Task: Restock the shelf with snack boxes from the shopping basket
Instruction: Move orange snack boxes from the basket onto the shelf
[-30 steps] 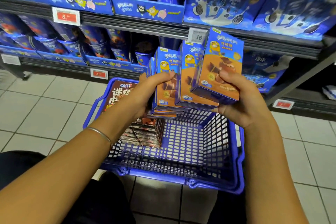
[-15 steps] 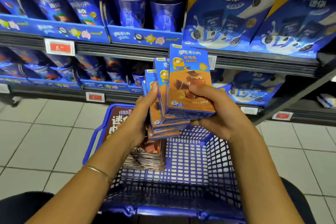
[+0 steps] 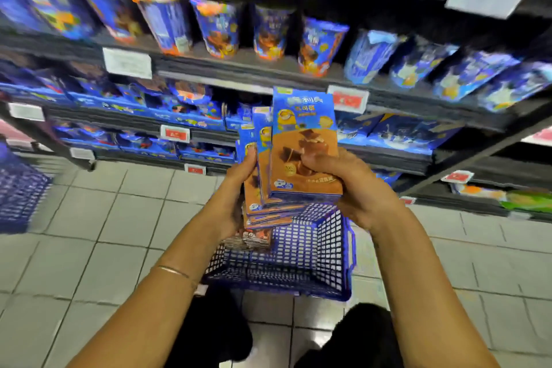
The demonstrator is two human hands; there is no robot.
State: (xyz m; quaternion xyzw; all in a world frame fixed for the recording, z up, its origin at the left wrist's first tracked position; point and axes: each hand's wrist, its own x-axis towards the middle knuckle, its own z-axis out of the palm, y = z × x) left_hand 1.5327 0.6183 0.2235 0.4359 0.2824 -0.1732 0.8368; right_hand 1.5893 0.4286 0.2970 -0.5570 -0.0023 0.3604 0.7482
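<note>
Presently in hand: one stack of snack boxes [image 3: 304, 140], blue at the top and orange-brown below, held upright and slightly fanned, raised above the shopping basket [image 3: 310, 260] and in front of the shelf [image 3: 239, 69]. Left hand [image 3: 236, 188]: grips the stack from its left side, thumb against the edge of the rear boxes, remaining fingers hidden behind them; a thin bangle [image 3: 173, 270] sits on the wrist. Right hand [image 3: 358, 188]: holds the stack from the right, fingers [image 3: 316, 161] curled over the lower front of the foremost box. Shopping basket: blue plastic mesh, standing on the tiled floor [image 3: 89, 233] below the hands, containing a pile of dark brown packs [image 3: 257, 237] at its far left corner. Shelf: dark metal tiers stocked with blue cups [image 3: 218, 30] on the upper level, blue boxes and trays on the levels beneath, red and white price tags [image 3: 348, 98] clipped along the front edges; much of it is blurred. Second blue mesh basket [image 3: 18, 188]: partly visible at the left edge of the view. Dark trousers [image 3: 358, 334]: visible at the bottom of the view.
</note>
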